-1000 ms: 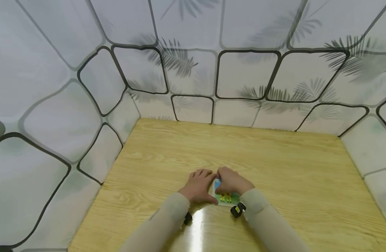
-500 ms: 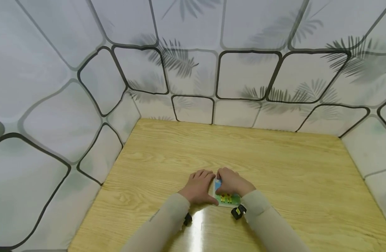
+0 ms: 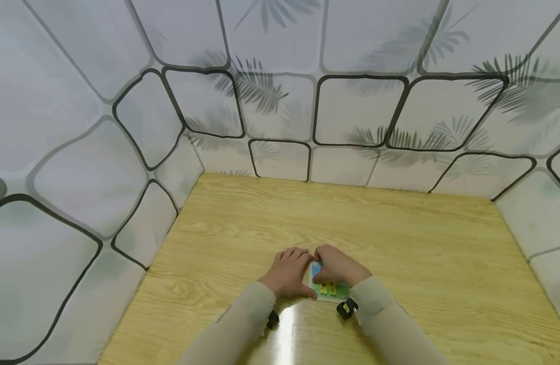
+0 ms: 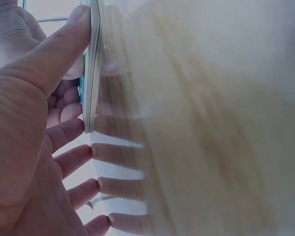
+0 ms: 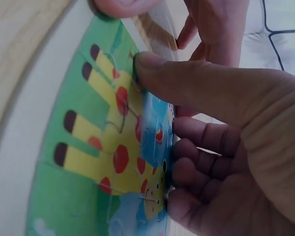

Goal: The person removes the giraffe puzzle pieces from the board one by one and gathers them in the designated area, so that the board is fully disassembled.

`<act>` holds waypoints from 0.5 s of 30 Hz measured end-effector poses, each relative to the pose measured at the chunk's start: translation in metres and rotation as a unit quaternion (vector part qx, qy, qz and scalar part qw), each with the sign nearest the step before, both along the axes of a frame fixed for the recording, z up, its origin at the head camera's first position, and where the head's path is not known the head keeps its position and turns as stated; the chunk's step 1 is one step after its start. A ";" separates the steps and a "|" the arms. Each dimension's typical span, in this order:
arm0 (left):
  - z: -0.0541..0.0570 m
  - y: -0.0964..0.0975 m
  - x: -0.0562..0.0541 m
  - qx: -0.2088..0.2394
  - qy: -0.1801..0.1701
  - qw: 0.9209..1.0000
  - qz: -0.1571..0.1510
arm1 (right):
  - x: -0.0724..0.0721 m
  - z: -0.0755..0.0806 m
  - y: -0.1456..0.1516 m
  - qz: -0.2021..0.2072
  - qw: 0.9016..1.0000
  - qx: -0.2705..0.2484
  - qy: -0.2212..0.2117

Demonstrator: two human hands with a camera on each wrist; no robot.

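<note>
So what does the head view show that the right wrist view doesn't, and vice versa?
Only the head view: both pale sleeves and the black wrist devices. Only the right wrist view: the giraffe's face and clear piece seams. Both: the puzzle, the left grip, the right grip, the wooden table and some patterned wall.

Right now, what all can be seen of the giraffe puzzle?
The giraffe puzzle is a thin, flat board of interlocking pieces, picturing a yellow, red-spotted giraffe on green and blue, within a pale border. It lies on the wood-grained table, giraffe's feet toward the person. The left hand touches its left edge; the right hand touches it with thumb and fingertips, hiding part. Its material is unclear.
</note>
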State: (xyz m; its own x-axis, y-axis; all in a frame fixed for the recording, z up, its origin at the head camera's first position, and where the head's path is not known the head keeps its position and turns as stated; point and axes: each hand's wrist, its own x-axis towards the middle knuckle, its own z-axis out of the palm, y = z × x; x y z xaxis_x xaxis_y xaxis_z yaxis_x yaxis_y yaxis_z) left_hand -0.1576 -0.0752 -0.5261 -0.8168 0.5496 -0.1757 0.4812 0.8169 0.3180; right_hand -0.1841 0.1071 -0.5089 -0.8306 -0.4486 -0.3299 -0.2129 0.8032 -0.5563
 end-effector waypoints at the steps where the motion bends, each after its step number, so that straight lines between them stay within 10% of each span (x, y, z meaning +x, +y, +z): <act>1: 0.001 0.000 0.000 -0.001 0.001 1.000 0.000 | -0.001 0.000 0.000 0.002 1.000 -0.004 -0.004; 15: -0.005 0.000 -0.001 -0.001 0.005 1.000 0.002 | -0.001 -0.008 0.003 0.015 1.000 -0.024 0.011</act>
